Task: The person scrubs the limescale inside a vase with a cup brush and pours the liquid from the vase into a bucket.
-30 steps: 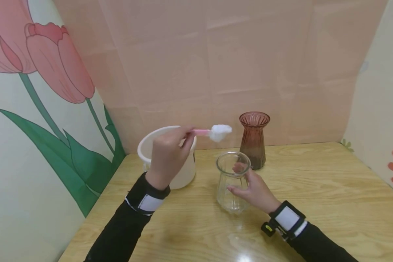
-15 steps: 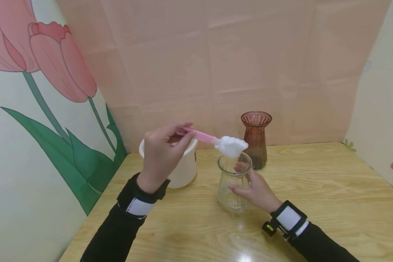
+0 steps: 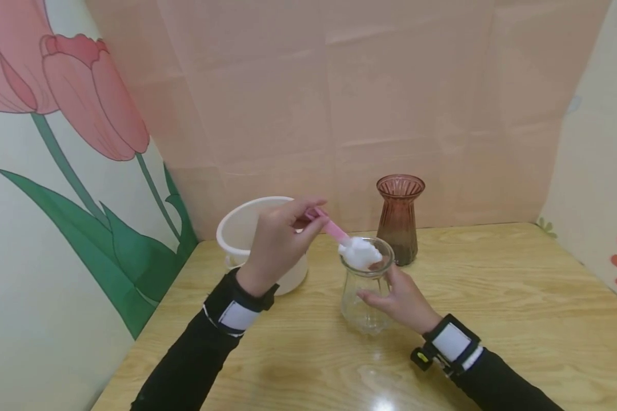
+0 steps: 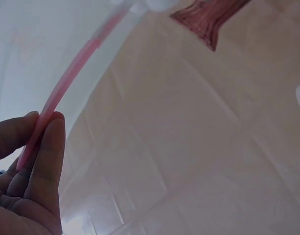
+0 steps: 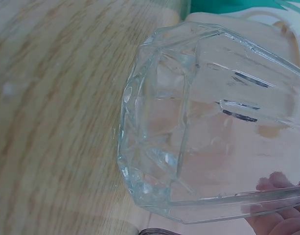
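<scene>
Fingers (image 4: pixel 47 147) of the left hand (image 3: pixel 277 242) pinch a pink brush (image 3: pixel 331 229), its white head at the mouth of the clear glass vase (image 3: pixel 362 297); right hand (image 3: pixel 403 299) grips that vase upright on the worktop (image 3: pixel 493 319). Scrubbing step looks just begun; next, push the head straight down inside.

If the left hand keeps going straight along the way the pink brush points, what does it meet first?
Most likely the clear glass vase: the left hand aims the pink brush down at its mouth, white head already at the rim. Depth inside is unclear.
</scene>
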`<state>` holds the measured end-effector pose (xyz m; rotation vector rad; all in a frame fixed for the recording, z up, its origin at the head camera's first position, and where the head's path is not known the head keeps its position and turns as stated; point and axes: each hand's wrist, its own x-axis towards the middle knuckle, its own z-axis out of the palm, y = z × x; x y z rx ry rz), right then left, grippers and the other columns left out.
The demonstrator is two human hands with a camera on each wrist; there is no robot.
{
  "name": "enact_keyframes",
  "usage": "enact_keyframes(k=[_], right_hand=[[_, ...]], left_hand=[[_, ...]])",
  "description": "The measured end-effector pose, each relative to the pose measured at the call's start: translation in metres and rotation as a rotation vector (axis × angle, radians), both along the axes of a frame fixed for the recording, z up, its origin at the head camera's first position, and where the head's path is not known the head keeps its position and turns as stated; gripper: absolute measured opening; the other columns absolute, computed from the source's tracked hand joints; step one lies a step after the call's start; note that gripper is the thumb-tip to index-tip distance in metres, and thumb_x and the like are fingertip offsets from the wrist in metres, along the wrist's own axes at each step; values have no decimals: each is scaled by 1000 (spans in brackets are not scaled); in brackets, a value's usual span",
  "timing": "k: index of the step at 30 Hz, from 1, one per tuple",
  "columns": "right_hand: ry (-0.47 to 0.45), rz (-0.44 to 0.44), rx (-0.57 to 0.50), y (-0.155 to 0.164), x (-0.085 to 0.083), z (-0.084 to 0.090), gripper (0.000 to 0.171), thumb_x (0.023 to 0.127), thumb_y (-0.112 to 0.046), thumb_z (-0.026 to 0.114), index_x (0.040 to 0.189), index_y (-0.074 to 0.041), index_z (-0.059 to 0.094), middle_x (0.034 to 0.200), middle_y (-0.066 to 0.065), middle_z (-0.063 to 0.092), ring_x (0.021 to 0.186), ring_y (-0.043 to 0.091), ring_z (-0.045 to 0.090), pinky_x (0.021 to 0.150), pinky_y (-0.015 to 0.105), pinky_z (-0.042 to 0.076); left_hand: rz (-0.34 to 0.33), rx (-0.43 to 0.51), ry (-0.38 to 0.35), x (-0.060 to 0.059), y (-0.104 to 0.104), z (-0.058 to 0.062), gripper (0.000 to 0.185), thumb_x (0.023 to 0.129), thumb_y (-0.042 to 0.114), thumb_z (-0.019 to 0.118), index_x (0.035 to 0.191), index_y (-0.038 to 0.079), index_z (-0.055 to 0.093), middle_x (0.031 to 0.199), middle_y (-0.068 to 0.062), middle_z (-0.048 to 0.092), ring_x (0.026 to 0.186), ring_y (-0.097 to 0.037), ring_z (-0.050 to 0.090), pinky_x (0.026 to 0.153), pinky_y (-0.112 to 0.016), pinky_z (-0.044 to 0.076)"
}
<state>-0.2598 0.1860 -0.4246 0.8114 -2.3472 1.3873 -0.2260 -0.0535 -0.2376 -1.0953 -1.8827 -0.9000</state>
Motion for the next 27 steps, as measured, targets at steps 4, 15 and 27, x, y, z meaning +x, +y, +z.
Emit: enact_keyframes(k=[4, 15, 27], right_hand=[[4, 12, -4, 0, 0, -1, 85, 82, -26, 81, 149, -14, 31, 144, 16, 46, 130, 34, 44, 105, 55, 34], [5, -9, 6, 2, 1, 1, 81, 80, -27, 82, 145, -11, 36, 139, 15, 51, 126, 34, 47, 102, 58, 36], [20, -36, 19, 1, 1, 1, 70, 78, -22, 83, 135, -7, 45, 131, 18, 55, 118, 35, 53, 94, 57, 44]], left_hand=[[16, -24, -2, -7, 7, -6, 19, 83, -2, 74, 101, -6, 69, 80, -9, 70, 67, -13, 65, 63, -14, 51], [-10, -129, 8, -27, 24, -20, 7, 84, 1, 73, 88, -1, 68, 79, -6, 69, 66, -10, 61, 64, -12, 47], [45, -361, -24, -40, 46, -42, 4, 87, 7, 72, 89, 5, 69, 79, 0, 69, 70, -9, 65, 66, -16, 49]])
